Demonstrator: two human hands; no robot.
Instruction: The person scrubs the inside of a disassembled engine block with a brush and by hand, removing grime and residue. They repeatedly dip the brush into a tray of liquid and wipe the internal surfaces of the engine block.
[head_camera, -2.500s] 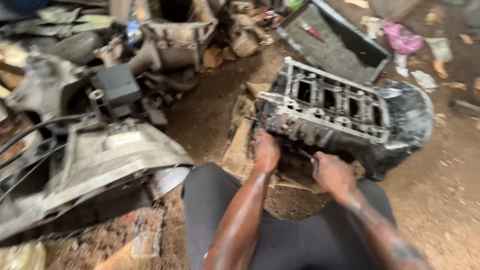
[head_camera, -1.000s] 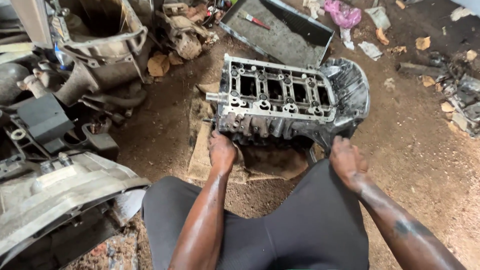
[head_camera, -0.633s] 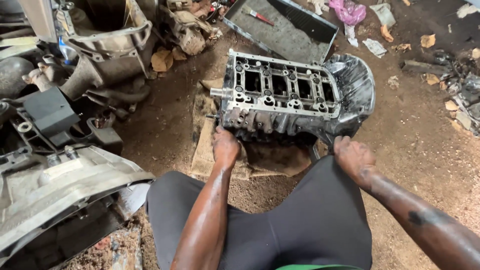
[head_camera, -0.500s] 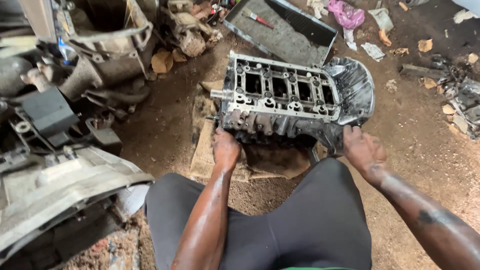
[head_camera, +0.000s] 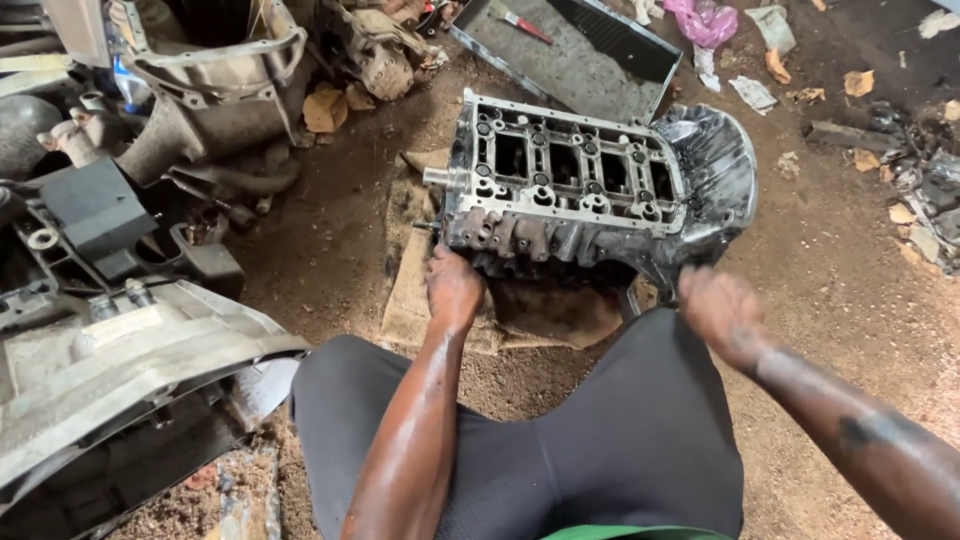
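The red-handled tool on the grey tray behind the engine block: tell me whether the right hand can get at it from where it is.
Probably not directly. The right hand is at the near side of the engine block, which stands between it and the red-handled tool on the grey tray.

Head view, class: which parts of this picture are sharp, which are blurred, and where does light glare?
Head view: the engine block is sharp; the right hand is smeared by motion blur; the left hand is crisp against the block; glare shines off the block's wet dark end cover; daylight is soft, with faint shadows.
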